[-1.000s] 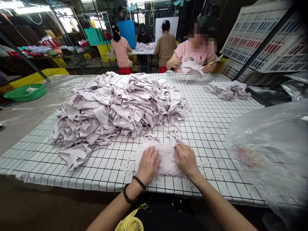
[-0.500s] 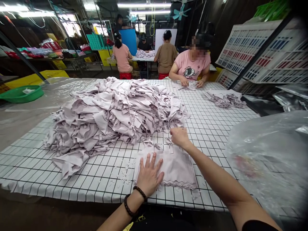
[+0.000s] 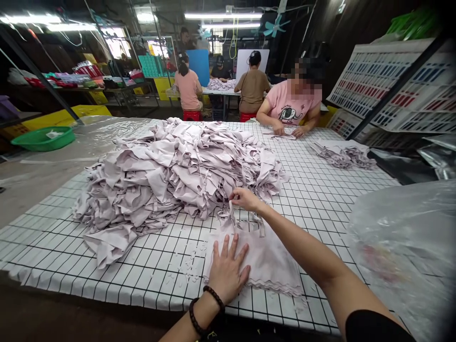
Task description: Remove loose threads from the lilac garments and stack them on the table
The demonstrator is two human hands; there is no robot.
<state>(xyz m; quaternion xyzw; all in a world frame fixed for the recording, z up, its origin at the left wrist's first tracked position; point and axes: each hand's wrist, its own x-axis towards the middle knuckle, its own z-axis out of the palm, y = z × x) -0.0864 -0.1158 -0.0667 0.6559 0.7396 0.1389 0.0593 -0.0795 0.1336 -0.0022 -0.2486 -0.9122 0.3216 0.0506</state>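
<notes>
A stack of pale lilac fabric pieces (image 3: 274, 256) with scalloped lower edges and straps at the top lies flat before me. My left hand (image 3: 230, 266) presses on its left part, fingers spread. Above the stack's top edge, my right hand (image 3: 245, 198) pinches a thin fabric strap (image 3: 232, 211) and holds it upright. A second strap (image 3: 261, 225) rests looped at the stack's upper right. Just beyond my hands rises a large heap of the same crumpled fabric (image 3: 178, 166).
White cloth with a black grid (image 3: 142, 270) covers the table, with small scraps left of the stack. A clear plastic bag (image 3: 406, 237) bulges at right. Across the table a co-worker (image 3: 292, 102) handles fabric near another pile (image 3: 344, 153). A green basket (image 3: 42, 138) stands far left.
My right hand has moved left from the stack's right strap to its left strap, which now stands up in my fingers. My left hand stays flat on the stack.
</notes>
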